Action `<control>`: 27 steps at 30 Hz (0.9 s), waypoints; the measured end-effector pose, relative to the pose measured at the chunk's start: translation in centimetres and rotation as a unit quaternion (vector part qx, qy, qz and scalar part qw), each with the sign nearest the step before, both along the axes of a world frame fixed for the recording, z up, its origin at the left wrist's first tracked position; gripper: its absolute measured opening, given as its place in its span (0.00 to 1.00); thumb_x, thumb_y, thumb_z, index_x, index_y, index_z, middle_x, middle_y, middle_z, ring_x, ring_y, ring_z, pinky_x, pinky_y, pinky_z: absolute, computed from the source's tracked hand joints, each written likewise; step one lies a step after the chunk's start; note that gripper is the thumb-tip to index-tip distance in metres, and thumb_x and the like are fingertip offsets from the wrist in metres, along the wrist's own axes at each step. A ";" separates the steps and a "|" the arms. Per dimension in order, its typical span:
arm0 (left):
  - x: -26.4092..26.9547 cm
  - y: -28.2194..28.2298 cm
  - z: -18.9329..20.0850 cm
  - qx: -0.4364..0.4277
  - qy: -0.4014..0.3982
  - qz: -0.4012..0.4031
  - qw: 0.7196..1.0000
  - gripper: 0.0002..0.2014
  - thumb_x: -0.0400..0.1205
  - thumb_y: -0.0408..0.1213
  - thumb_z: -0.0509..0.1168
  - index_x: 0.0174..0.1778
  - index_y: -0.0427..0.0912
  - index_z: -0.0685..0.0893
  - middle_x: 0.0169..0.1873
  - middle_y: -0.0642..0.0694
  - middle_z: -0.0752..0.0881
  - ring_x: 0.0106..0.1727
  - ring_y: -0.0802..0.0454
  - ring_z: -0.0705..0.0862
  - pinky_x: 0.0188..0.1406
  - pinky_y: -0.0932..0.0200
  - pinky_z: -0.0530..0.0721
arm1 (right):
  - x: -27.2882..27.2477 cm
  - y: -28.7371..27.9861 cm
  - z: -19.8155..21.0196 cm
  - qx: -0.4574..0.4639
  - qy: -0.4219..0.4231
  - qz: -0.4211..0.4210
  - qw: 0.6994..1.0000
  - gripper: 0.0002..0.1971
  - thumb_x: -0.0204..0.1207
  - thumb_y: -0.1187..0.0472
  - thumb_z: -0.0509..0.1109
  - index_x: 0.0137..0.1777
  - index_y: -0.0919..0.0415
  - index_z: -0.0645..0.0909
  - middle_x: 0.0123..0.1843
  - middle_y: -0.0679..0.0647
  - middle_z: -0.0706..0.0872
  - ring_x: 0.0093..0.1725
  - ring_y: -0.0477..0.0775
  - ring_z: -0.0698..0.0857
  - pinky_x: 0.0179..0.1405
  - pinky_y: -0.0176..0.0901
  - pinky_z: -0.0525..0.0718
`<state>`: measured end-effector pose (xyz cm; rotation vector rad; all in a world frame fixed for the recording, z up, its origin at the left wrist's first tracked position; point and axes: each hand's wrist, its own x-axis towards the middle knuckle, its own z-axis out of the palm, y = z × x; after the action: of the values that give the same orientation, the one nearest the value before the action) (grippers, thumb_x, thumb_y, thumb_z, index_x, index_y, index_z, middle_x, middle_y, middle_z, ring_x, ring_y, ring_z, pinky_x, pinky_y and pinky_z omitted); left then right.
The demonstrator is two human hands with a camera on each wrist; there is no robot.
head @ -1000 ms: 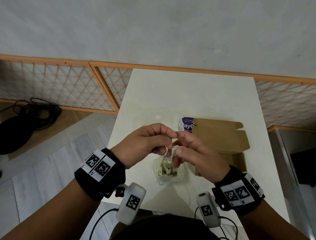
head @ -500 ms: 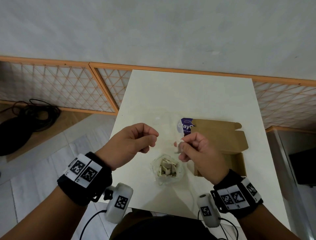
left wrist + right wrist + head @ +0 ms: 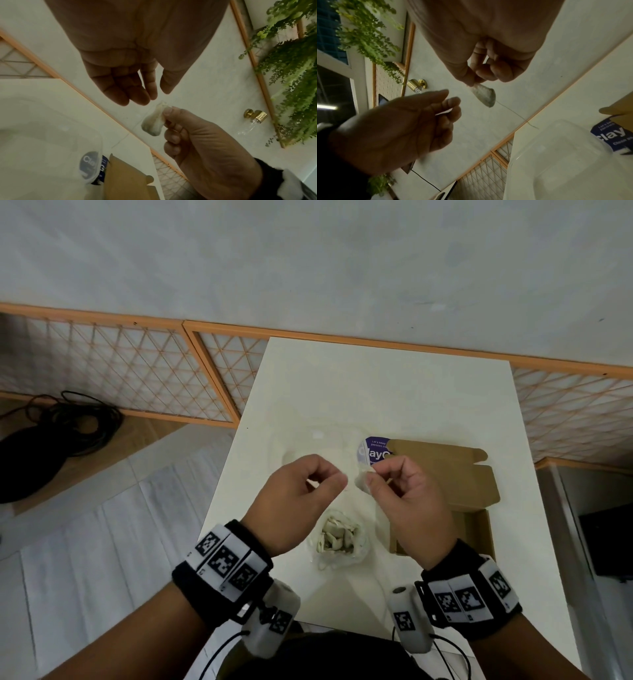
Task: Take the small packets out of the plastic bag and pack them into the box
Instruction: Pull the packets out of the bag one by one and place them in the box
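Observation:
My right hand pinches one small whitish packet between thumb and forefinger, above the table. The same packet shows in both wrist views, with a thin thread trailing from it. Just left of it, my left hand hovers with loosely curled fingers and holds nothing. Below both hands lies the clear plastic bag with several packets inside. The brown cardboard box stands open to the right, its lid folded back.
A clear plastic tub with a purple label sits behind the hands, against the box lid. The white table ends close on the left and near side. Black cables lie on the floor far left.
A second ago both hands held the packet together above the bag. My left hand has let go and drawn aside. My right hand keeps the packet and has lifted it slightly.

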<state>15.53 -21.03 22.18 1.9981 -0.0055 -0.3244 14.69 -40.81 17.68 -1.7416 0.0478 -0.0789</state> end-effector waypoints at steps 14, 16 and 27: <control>1.4 -0.6 -1.0 -0.152 0.110 0.030 0.982 0.12 0.86 0.42 0.73 0.54 0.36 0.90 0.48 0.40 0.93 0.40 0.54 0.87 0.47 0.60 0.87 | -0.7 2.0 -0.1 -0.119 -0.108 0.040 0.986 0.07 0.80 0.66 0.78 0.55 0.55 0.88 0.34 0.32 0.79 0.28 0.47 0.77 0.34 0.29 0.75; 1.4 0.3 -1.2 -0.135 0.095 0.041 0.985 0.10 0.86 0.42 0.73 0.51 0.37 0.91 0.44 0.46 0.93 0.40 0.54 0.87 0.47 0.59 0.87 | -0.8 1.5 -0.9 -0.109 -0.075 0.042 0.990 0.07 0.81 0.64 0.78 0.56 0.54 0.88 0.36 0.30 0.82 0.30 0.47 0.79 0.35 0.28 0.76; -1.5 4.9 -4.1 0.105 0.061 -0.043 0.992 0.08 0.89 0.52 0.64 0.48 0.55 0.83 0.41 0.65 0.89 0.42 0.61 0.85 0.43 0.67 0.81 | -0.7 1.8 -13.7 -0.393 0.124 0.302 0.860 0.14 0.86 0.53 0.68 0.69 0.44 0.84 0.58 0.47 0.76 0.52 0.53 0.85 0.54 0.48 0.87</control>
<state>14.00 -16.09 18.03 2.1874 0.0214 -0.5205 13.95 -39.06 3.97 -2.4937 -0.3980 0.6796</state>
